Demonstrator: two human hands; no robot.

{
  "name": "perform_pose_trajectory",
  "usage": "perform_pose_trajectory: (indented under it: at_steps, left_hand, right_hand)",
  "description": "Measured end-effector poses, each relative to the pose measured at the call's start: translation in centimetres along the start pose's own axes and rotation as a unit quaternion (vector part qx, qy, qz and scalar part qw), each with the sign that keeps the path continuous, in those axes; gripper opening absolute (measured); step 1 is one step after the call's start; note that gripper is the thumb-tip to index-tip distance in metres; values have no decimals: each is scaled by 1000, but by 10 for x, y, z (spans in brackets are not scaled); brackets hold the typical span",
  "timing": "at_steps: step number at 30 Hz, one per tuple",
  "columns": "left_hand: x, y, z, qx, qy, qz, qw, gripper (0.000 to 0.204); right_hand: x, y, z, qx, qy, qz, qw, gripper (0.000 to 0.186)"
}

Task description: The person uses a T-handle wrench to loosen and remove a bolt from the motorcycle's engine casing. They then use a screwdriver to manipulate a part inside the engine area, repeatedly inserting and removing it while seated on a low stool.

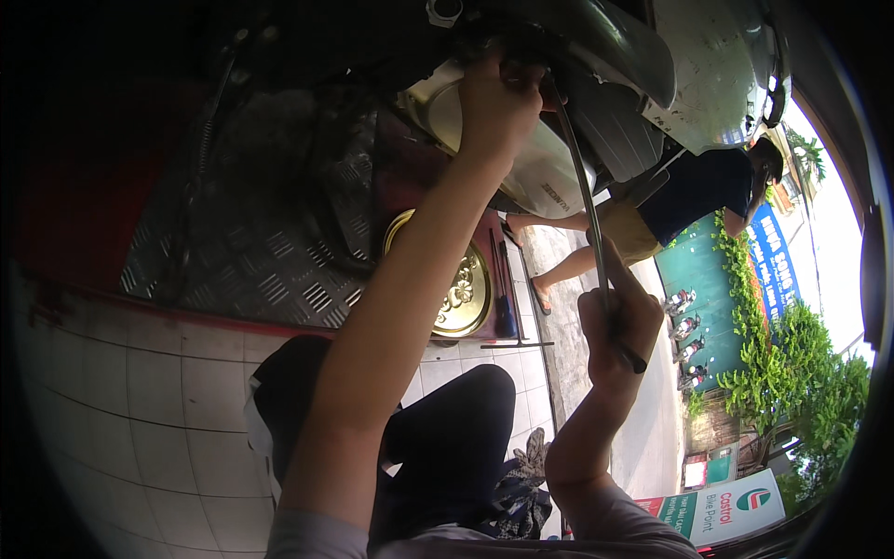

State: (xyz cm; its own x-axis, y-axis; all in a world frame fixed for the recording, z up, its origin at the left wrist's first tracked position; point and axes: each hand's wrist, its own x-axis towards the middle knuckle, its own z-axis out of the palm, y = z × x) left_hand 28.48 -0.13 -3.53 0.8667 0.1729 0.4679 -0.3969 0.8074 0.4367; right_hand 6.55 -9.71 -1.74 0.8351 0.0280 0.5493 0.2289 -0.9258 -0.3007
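Observation:
A scooter with a silver engine cover [549, 177] and a dark ribbed plastic cover [610, 126] fills the top of the head view. My left hand [498, 107] reaches up under its bodywork, with its fingers curled closed in shadow; what they hold is hidden. A long, slightly bent metal bar [579, 168] slants down from beside those fingers. Around its lower part, near the dark end, my right hand [622, 317] is closed in a fist. The bar's upper end disappears among dark parts near my left hand.
Below the scooter, a round gold tray [475, 303] lies partly behind my left forearm. Beside it are a blue-handled screwdriver [505, 315] and a thin T-shaped tool [518, 346]. A textured metal platform [289, 270] extends left. Beyond, a person [694, 196] stands by the street.

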Motion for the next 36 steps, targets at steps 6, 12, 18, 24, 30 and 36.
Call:
perform_pose_trajectory:
  at_steps: [6, 12, 18, 24, 30, 36]
  left_hand:
    - [7, -4, 4, -45, 44, 14, 998, 24]
    - [9, -4, 3, -44, 39, 41, 997, 28]
    - [-1, 10, 5, -52, 15, -12, 998, 26]
    - [2, 11, 7, -125, 5, -60, 990, 23]
    - [-5, 28, 4, -144, -41, -153, 977, 17]
    - [-14, 48, -1, -62, -99, -239, 964, 19]
  right_hand:
    - [1, -15, 6, 26, 20, 4, 999, 48]
    - [12, -20, -16, -22, 6, -26, 999, 48]
    - [34, -30, -52, -125, -20, -110, 986, 40]
    - [43, -44, -51, -268, -29, -211, 939, 36]
    - [52, -78, -55, -362, -92, -229, 899, 41]
    - [45, -82, -45, -326, -115, -195, 918, 42]
